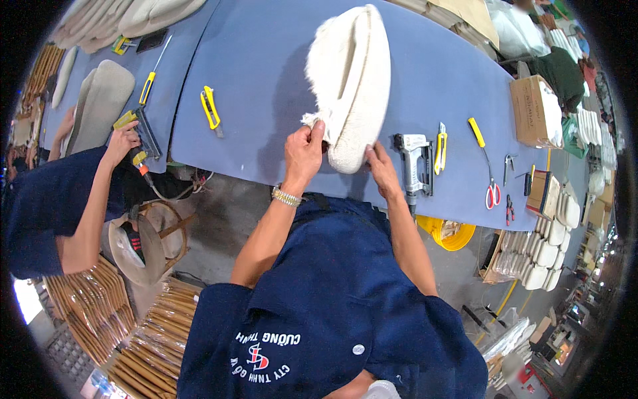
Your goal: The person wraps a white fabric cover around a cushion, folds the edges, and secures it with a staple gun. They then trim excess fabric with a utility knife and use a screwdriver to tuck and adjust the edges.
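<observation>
A long cream upholstered cushion [369,86] with loose, frayed fabric along its left side stands tilted over the blue table. With thumb and fingers closed, my left hand [304,154] pinches the cloth edge near the cushion's lower end. My right hand [382,169] grips the rounded lower end from the right, its fingertips partly hidden behind it. Just right of that hand lies a grey staple gun [415,163], and beside it a yellow utility knife [440,149].
The blue table [259,86] also bears another yellow knife [211,110], a yellow-handled screwdriver [476,133], red-handled scissors [492,193] and a cardboard box [530,110]. At left, a co-worker's hand [121,141] holds a staple gun [147,136] by a grey pad. A yellow bucket [458,238] stands below the table edge.
</observation>
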Available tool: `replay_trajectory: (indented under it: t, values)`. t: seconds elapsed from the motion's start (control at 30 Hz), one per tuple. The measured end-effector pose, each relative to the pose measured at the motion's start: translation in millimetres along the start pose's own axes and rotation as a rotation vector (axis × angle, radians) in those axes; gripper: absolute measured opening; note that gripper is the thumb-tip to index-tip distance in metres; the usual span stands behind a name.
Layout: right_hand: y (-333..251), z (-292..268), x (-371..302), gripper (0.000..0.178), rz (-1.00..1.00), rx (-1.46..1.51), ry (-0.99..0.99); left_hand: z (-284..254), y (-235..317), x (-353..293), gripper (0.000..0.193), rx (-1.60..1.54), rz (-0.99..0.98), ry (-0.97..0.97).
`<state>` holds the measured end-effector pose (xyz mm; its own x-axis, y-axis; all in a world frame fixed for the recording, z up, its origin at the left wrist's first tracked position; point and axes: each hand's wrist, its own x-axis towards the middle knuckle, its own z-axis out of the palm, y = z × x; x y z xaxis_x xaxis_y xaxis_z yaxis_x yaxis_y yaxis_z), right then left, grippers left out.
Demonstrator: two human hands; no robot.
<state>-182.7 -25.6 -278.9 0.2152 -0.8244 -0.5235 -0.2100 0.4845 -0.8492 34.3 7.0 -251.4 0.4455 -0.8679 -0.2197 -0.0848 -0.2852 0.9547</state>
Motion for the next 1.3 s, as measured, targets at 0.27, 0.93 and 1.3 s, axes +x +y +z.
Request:
replay_trajectory:
  t: [0.27, 0.93, 1.3]
  values:
    - [-61, -39, -13, 0.046, -0.208, -0.155, -0.137, 38, 50, -40, 0.05, 0.152, 0.143, 0.045]
    - [-45, -194, 19, 0.042, -0.301, -0.189, 0.246, 45, 63, -81, 0.043, 0.205, 0.431, 0.056]
    - [-114, -129, 25, 0.042, -0.571, -0.307, 0.156, 14, 75, -73, 0.042, 0.587, 0.281, -0.159]
